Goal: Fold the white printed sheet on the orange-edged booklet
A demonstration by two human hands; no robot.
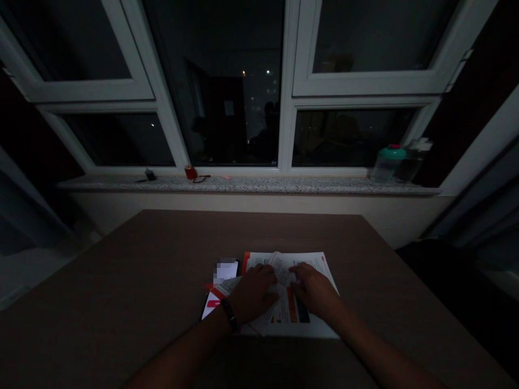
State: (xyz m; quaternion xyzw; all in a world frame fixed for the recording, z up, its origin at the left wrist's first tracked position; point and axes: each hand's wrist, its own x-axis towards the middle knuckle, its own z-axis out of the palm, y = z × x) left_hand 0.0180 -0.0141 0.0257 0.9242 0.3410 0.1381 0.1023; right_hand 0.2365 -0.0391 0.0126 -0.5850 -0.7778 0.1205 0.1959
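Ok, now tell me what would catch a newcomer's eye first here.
Probably the lit phone screen, bright in the dim room, on the table at the left edge of the printed paper, which partly covers it. Next, the left hand and right hand, both on that white-and-orange paper. Farther off, the teal-lidded bottle stands out at the right end of the windowsill.

Bare left hand point(253, 294) palm down, fingers point(264, 270) bent; bare right hand point(314, 289) angled inward, short of the brown worktop point(141, 259)'s far edge!
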